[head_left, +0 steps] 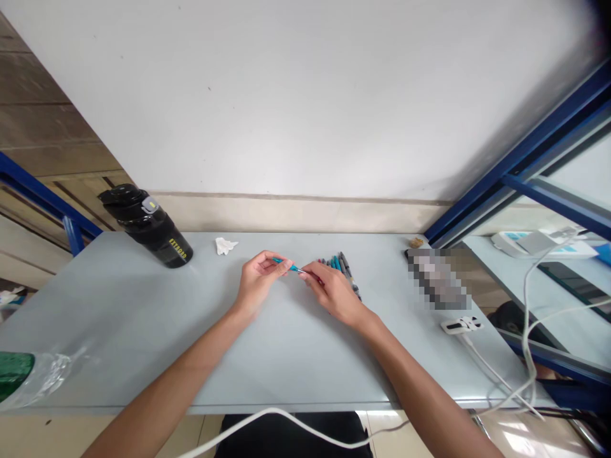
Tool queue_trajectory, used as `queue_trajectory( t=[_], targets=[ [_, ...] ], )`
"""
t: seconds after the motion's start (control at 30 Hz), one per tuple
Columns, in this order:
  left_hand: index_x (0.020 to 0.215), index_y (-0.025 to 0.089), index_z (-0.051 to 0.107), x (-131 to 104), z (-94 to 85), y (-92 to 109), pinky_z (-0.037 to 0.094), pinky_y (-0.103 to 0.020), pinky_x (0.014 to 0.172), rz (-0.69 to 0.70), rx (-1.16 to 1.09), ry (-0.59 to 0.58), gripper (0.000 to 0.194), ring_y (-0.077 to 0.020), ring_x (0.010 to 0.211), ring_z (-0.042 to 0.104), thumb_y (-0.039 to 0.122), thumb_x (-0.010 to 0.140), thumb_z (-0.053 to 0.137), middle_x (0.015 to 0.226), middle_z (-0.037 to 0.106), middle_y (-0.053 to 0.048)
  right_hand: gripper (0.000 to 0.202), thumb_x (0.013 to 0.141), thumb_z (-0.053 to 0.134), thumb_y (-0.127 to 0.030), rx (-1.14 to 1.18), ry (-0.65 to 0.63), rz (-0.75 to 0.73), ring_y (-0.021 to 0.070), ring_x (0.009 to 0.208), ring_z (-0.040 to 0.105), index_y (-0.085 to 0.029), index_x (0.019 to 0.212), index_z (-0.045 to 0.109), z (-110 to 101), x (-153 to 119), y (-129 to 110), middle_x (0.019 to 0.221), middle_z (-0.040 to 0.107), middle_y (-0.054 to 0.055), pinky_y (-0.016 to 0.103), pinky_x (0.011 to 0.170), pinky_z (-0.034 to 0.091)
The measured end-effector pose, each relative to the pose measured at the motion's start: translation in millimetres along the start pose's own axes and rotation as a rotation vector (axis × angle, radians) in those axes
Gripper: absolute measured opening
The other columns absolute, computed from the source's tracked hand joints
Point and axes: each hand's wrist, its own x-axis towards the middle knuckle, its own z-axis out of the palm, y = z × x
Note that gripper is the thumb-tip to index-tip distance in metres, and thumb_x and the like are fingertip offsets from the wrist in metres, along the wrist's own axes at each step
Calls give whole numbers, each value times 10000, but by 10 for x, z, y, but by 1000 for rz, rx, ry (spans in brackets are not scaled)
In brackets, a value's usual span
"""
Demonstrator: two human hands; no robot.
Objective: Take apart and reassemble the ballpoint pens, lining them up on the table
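Note:
A teal pen (294,268) is held between both hands above the middle of the table. My left hand (260,275) is closed on its teal barrel, thumb against the fingers. From the barrel a thin pale end runs into the pinched fingertips of my right hand (331,289); whether that end is a tip or a refill is too small to tell. Just behind my right hand lie several pens (342,262) side by side, grey, teal and reddish, partly hidden by the hand.
On the grey table (286,356) stand a black water bottle (147,226) and, at left, a clear bottle with green (38,375). A crumpled tissue (224,246) lies behind. At right are a blurred-out object (436,280), a white connector (462,325) and white cables (527,318).

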Motion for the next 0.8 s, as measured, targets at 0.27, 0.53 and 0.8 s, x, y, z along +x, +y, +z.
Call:
queue_trajectory(
  t=[0.27,0.53,0.8],
  targets=[
    [897,181,711,62,-39,25,557,-374,876,-5,-41,94,394,-194,799,729,485,796,942,850,774,-55,272,1154,466,-449,-241,32,-33,194,694,640,-257,1284,607,-43,-33,61,901,741,31,281,649,385],
    [939,178,728,149,-110,5,558,-361,881,70,-190,199,364,-209,939,739,463,828,925,951,774,-75,291,1174,409,-412,-297,92,-57,170,641,614,-269,1245,653,-70,-19,79,868,743,17,286,646,376],
    [968,179,733,129,-102,28,558,-369,906,35,-134,156,386,-218,961,752,476,818,928,987,797,-88,313,1171,406,-426,-293,89,-56,173,644,605,-265,1244,664,-72,-18,82,874,734,29,288,645,371]
  ],
)
